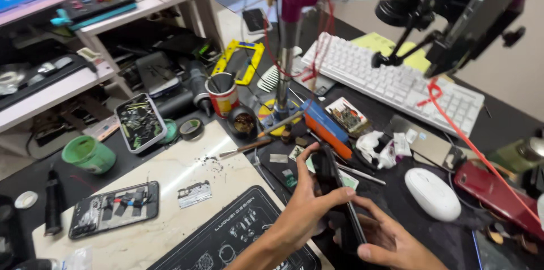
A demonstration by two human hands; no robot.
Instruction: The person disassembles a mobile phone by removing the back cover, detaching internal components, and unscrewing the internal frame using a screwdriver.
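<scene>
Left hand [309,205] is gripping a dark phone [339,199] edge-on, thumb over the near face, fingers wrapping the far side near its top. Right hand [391,241] is cupping the phone's lower end from below, thumb lying along the bottom edge, fingers partly curled. So both hands are closed on the one phone, holding it tilted above the counter [170,173], over the corner of the black work mat [238,236].

Progress, judging only from this view: the phone is looking closed up, no back cover or screen lifting that I can see, no tool in either hand. Inspection or handling stage, I'd say, with any opening work not yet showing. The phone's faces are mostly hidden at this angle, so can't confirm.

Working outward:
- small parts and a green board [290,179] lying just beyond the left hand
- a brush [245,147] lying on the pale slab
- an opened phone [114,209] with its insides showing, lying well to the left, a loose metal plate [194,193] beside it
- white mouse [432,193] just right of the hands, red phone [494,195] past it
- red cup [222,94], tape roll [191,128], parts tray [140,122], green tub [89,154] further back left
- stand post [288,54] rising mid-counter, white keyboard [391,80] behind it
</scene>
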